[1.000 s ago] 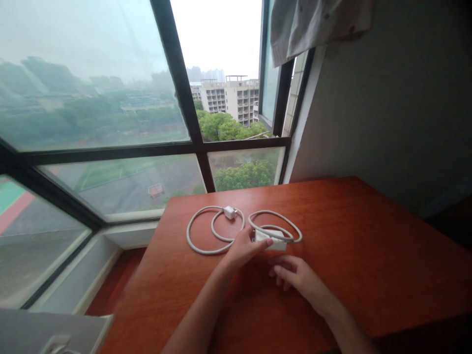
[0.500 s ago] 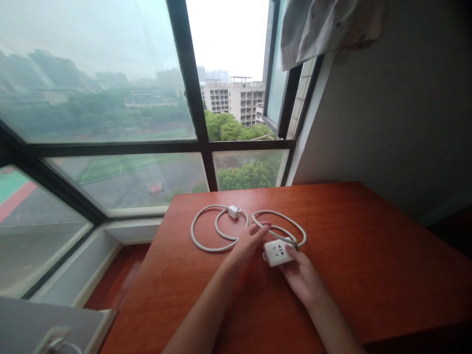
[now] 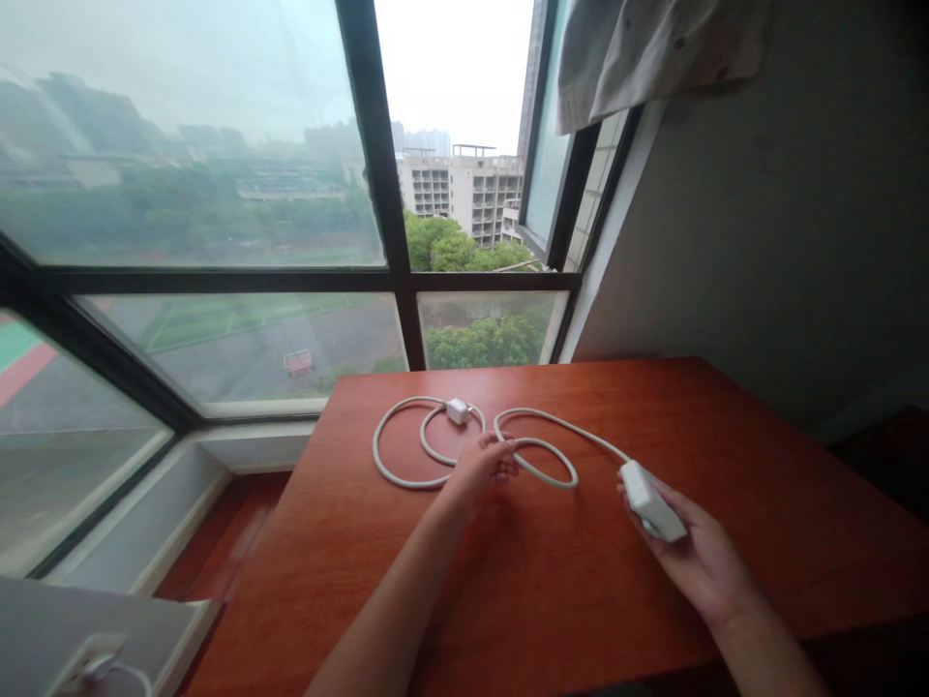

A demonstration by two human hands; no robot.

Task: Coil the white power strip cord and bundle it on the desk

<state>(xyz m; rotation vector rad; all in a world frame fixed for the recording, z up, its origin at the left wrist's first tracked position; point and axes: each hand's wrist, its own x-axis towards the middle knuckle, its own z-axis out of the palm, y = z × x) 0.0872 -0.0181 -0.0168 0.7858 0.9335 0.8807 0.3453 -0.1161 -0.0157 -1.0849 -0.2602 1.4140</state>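
The white socket block of an extension cord point(image 3: 651, 503) is gripped in my right hand point(image 3: 693, 557), tilted so its side faces up. From its far end the white cable point(image 3: 566, 423) runs left across the table and lies in loose loops. My left hand point(image 3: 488, 463) is closed around the cable where the loops meet, near the middle. At the back of the left loop rests the white plug point(image 3: 457, 411), lying on the tabletop.
The reddish-brown wooden table point(image 3: 348, 581) reaches to the window frame point(image 3: 290, 282). A cloth point(image 3: 653, 58) hangs at the upper right, before a grey wall point(image 3: 740, 223). A wall outlet with a plugged-in cord point(image 3: 94, 668) is at the lower left.
My right hand has carried the socket block to the right and turned it, drawing its cable end out of the right loop. My left hand has closed on the cable.
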